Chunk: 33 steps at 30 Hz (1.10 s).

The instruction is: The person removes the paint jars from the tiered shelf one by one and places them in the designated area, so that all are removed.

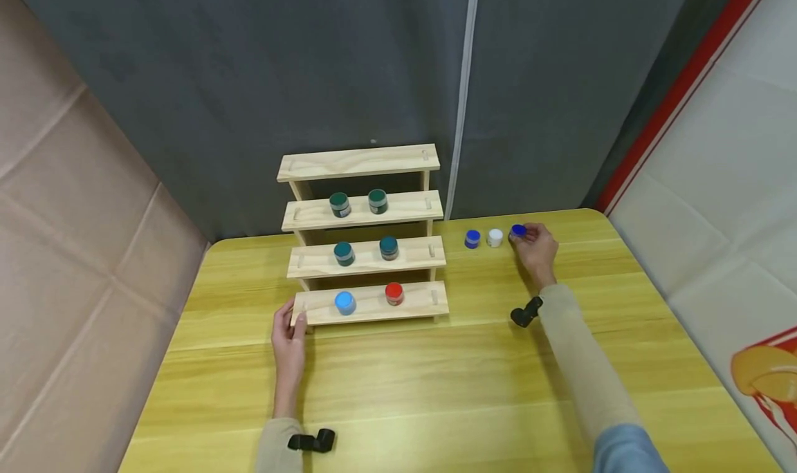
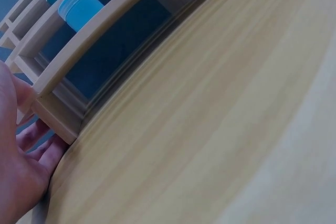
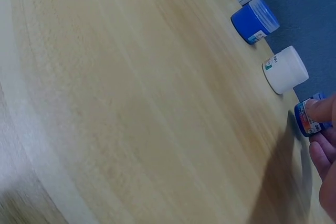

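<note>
At the table's back right, my right hand (image 1: pixel 538 248) pinches a small blue-lidded jar (image 1: pixel 517 232) between thumb and fingers. The right wrist view shows the thumb on the label of that jar (image 3: pixel 310 116), close to the tabletop. Beside it stand a white jar (image 1: pixel 495 238) and another blue jar (image 1: pixel 472 239). My left hand (image 1: pixel 289 338) grips the left end of the lowest step of a wooden tiered rack (image 1: pixel 367 162). In the left wrist view its fingers (image 2: pixel 44 148) lie against the rack's end support.
On the lowest step sit a light blue jar (image 1: pixel 345 303) and a red jar (image 1: pixel 394 294). Two teal-lidded jars (image 1: pixel 344 254) and two dark green-lidded jars (image 1: pixel 340 205) stand on the steps above. A grey curtain (image 1: pixel 249 99) hangs behind the wooden table (image 1: pixel 398 390).
</note>
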Each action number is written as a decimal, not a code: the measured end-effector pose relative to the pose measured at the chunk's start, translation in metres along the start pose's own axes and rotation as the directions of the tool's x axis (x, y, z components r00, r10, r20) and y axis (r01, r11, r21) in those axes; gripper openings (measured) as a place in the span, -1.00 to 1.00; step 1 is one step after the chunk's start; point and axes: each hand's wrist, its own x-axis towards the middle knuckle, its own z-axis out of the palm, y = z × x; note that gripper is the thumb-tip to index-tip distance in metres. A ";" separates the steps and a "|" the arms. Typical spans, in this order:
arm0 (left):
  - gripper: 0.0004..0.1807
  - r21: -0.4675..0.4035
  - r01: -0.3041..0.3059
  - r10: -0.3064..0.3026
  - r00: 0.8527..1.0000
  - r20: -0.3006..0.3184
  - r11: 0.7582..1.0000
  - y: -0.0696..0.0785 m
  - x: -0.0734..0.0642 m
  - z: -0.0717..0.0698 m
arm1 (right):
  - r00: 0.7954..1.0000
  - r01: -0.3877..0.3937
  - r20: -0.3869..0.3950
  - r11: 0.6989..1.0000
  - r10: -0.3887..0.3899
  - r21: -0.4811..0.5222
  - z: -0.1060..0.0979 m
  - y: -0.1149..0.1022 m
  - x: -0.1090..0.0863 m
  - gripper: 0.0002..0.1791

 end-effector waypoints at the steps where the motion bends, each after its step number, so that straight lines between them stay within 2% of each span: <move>1: -0.55 -0.001 0.000 0.000 1.000 -0.002 1.000 0.000 0.000 0.000 | 1.000 0.000 0.002 1.000 0.000 0.000 0.000 0.001 0.000 -0.50; 12: -0.53 0.000 0.028 -0.028 0.999 0.027 1.000 -0.002 0.001 -0.001 | 0.999 -0.023 0.022 1.000 0.023 -0.016 0.001 0.005 -0.002 -0.46; 15: -0.52 0.000 0.029 -0.029 0.999 0.035 1.000 0.010 -0.002 -0.001 | 1.000 -0.004 0.029 1.000 0.005 -0.022 0.000 0.004 -0.003 -0.42; 19: -0.54 0.014 0.015 -0.016 1.000 0.024 1.000 0.008 -0.001 -0.001 | 0.999 0.029 0.014 0.999 -0.029 -0.022 0.001 0.004 -0.005 -0.39; 22: -0.55 0.008 -0.001 0.001 1.000 0.010 1.000 -0.004 0.002 -0.001 | 0.999 0.053 -0.009 0.999 -0.053 -0.005 -0.001 -0.001 -0.007 -0.40; 33: -0.55 -0.007 0.007 -0.007 1.000 0.005 1.000 -0.002 0.001 -0.001 | 0.987 0.154 -0.056 0.985 -0.150 0.073 -0.009 -0.029 -0.010 -0.48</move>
